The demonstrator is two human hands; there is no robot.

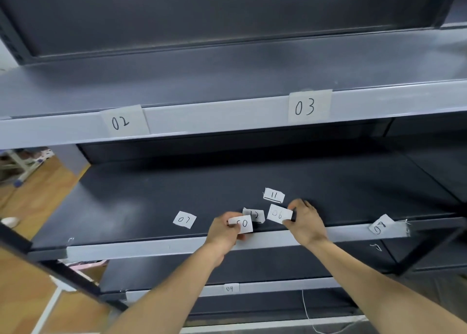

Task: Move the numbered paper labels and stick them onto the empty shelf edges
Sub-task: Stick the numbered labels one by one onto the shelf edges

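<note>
Grey shelf edge open (label in left hand)

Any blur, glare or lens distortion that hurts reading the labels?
Head view: wide-angle bowing slants the upper shelf edge; faint sheen on the shelf deck; the 02 label and 03 label read crisply; the 06 label in the right hand and 05 label in the left hand look softer.

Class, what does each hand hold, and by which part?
The left hand pinches the upside-down 05 label by its left edge; the right hand pinches the 06 label by its right edge.
</note>
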